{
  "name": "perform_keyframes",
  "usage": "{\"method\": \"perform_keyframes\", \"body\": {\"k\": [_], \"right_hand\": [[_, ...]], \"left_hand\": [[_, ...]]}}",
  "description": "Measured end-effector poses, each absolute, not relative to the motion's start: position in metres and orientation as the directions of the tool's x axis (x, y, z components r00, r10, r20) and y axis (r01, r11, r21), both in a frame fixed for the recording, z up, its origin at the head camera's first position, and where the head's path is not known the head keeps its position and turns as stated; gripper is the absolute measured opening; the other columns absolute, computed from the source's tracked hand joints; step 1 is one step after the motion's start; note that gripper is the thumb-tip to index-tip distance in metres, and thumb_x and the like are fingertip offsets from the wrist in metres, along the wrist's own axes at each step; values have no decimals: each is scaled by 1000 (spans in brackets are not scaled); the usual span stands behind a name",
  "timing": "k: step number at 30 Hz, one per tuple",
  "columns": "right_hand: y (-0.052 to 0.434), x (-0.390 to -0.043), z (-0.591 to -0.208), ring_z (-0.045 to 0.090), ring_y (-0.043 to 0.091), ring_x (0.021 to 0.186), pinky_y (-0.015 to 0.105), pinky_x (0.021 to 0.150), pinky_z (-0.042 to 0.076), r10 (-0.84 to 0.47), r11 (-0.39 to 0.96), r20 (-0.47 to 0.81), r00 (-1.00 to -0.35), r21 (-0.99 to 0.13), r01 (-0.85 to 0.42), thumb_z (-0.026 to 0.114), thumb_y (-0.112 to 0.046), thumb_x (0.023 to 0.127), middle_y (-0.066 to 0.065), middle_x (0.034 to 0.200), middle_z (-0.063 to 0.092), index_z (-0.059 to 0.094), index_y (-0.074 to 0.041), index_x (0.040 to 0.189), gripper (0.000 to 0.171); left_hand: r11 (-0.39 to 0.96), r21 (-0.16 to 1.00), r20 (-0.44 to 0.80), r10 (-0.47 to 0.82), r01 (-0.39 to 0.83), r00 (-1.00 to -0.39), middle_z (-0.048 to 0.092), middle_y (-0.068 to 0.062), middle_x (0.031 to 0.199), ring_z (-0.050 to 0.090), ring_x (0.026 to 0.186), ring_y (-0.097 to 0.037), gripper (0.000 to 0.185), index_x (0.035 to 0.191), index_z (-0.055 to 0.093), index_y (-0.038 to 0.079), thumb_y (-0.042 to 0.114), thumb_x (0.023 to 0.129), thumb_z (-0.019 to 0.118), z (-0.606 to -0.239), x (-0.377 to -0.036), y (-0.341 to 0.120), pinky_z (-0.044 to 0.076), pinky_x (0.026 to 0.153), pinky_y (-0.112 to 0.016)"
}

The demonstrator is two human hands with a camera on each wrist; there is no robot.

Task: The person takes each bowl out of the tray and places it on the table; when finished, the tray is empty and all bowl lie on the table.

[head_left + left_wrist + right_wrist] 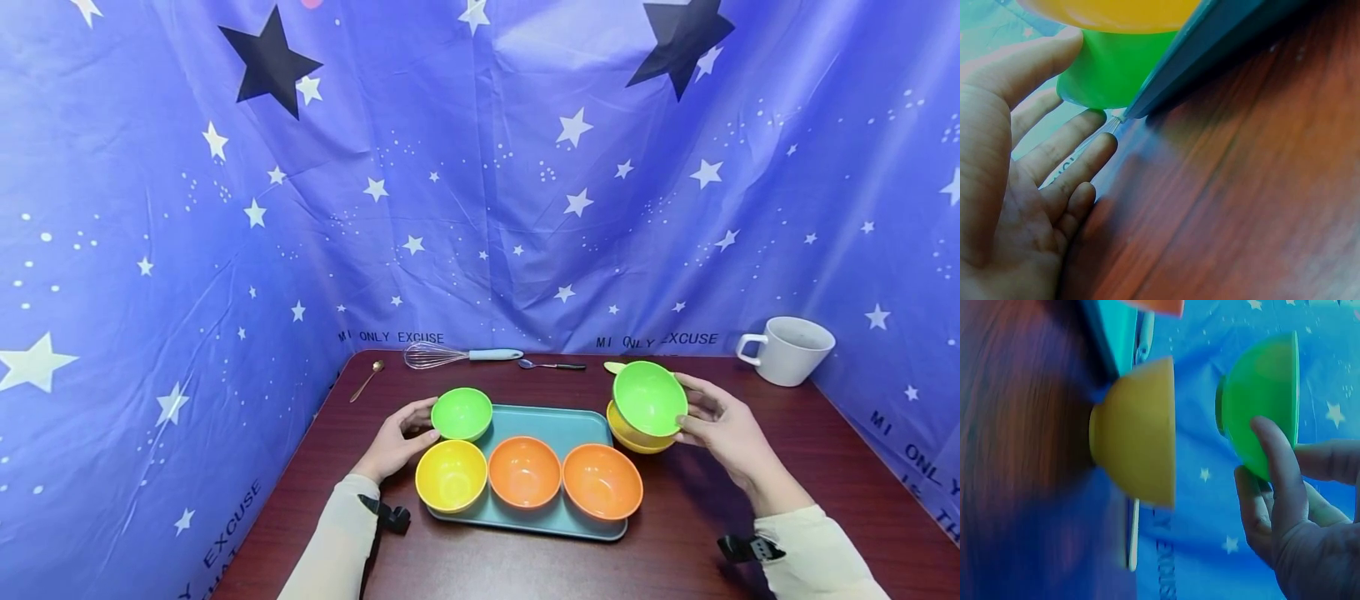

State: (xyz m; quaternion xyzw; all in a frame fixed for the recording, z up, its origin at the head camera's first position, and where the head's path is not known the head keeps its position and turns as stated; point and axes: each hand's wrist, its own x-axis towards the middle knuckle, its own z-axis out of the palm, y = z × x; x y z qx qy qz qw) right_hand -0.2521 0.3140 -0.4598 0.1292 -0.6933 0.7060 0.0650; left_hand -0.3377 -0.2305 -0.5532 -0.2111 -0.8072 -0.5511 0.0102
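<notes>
The starry backdrop cloth (480, 208) reads "MI ONLY EXCUSE" in 2 places near the table edge.

My right hand (723, 433) holds a bright green round plastic bowl (649, 397) by its side, lifted clear and tipped a little toward me, just above the yellow plastic bowl (633, 436) that stands upright on the tabletop off the tray's right edge. My left hand (395, 442) cups a smaller green round plastic bowl (461, 412), upright at the back left corner of the flat teal plastic tray (573, 425).
</notes>
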Motion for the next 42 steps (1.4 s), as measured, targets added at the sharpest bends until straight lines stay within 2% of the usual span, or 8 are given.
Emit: {"method": "perform_keyframes", "body": {"k": [13,23,32,42], "right_hand": [[360,-240,-470,75,14,93,37,70,62,-41,-172,333,-942,-931,-322,59,25,91,7,110,67,55,-2,148,64],[392,-235,-484,76,14,88,35,69,62,47,-202,293,-955,-933,-297,56,25,93,5,105,67,65,-12,140,61],[406,-233,-495,75,13,84,33,67,61,91,-123,254,-963,-957,-264,58,21,94,1,102,68,68,-19,134,57],[416,-236,-508,75,12,84,32,67,61,61,-112,193,-979,-974,-199,59,19,95,-4,103,72,71,-26,125,56]], "left_hand": [[299,883,258,334,361,-907,70,-5,131,63,119,-29,59,152,55,20,21,97,78,-554,-338,-229,45,103,-51],[293,883,263,338,367,-904,69,-5,132,62,119,-30,59,152,55,20,21,98,77,-552,-337,-229,45,103,-53],[286,886,263,337,364,-904,70,-5,131,62,119,-29,59,152,55,20,21,97,78,-552,-337,-228,45,103,-52],[286,881,278,333,378,-901,70,-5,129,64,117,-30,59,151,55,20,20,97,78,-554,-337,-231,46,103,-54]]}}
